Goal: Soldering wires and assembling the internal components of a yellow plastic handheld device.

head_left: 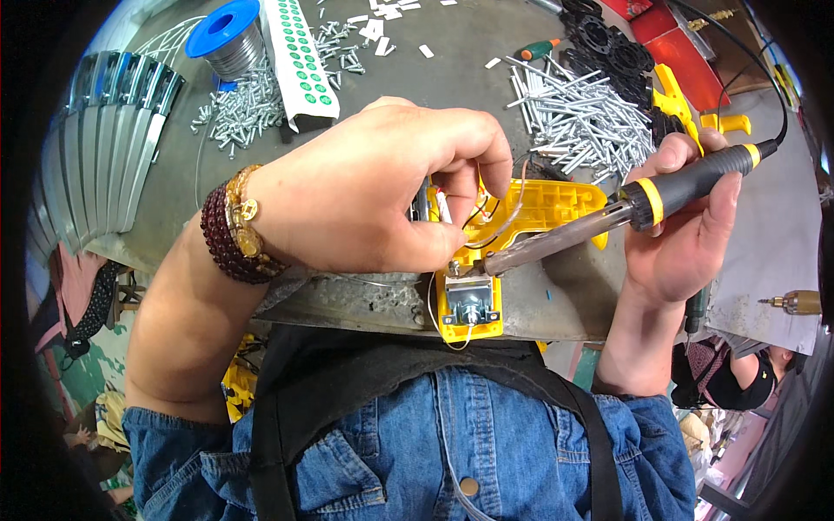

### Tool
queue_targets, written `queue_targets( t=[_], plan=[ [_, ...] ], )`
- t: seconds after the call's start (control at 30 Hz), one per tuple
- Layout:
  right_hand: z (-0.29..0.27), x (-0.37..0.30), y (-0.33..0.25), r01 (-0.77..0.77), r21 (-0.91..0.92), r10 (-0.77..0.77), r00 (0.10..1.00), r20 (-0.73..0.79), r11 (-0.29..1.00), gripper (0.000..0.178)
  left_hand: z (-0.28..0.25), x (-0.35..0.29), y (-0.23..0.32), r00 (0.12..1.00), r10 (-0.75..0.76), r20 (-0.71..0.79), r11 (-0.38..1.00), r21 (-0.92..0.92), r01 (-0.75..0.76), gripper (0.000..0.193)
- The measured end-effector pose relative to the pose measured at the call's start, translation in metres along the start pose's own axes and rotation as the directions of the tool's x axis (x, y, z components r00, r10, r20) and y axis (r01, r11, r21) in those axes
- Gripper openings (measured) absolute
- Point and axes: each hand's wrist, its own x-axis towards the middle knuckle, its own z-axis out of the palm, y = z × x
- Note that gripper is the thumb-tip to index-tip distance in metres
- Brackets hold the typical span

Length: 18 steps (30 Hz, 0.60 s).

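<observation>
My right hand [686,217] grips the black, yellow-banded handle of a soldering iron [556,243]. Its metal barrel slants down to the left, and the tip end is at a small metal terminal [453,269] on a yellow plastic tool housing [556,204]. Over that housing, my left hand [391,191] has thumb and fingers drawn together among thin wires [512,221]; what they pinch is hidden. A silvery metal part [470,302] sits in the housing's near end, by the table edge. Beaded bracelets [239,226] circle my left wrist.
A blue spool of solder wire [239,59], short screws [248,113] and a green-dotted sticker sheet [302,65] lie far left, near metal blades [113,130]. Long screws [578,117], black parts [604,39] and yellow pieces [673,95] lie right. A person [738,378] is behind the table's right side.
</observation>
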Motion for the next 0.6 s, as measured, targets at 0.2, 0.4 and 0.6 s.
queue_targets(
  t=[0.2, 0.4, 0.6],
  plan=[
    [-0.003, 0.003, -0.003, -0.006, 0.094, 0.008, 1.0, -0.022, 0.996, 0.042, -0.001, 0.0, -0.002, 1.0, 0.002, 0.001, 1.0, 0.006, -0.002, 0.035],
    [-0.011, 0.006, -0.001, 0.001, 0.196, -0.005, 1.0, 0.022, 0.981, 0.042, -0.003, 0.0, -0.001, 0.998, -0.051, 0.021, 0.998, -0.042, 0.052, 0.033],
    [-0.027, 0.0, -0.003, -0.022, 0.14, 0.037, 0.993, -0.108, 0.99, 0.045, 0.005, 0.006, -0.014, 1.0, 0.024, -0.008, 0.996, -0.081, -0.025, 0.031]
  ],
)
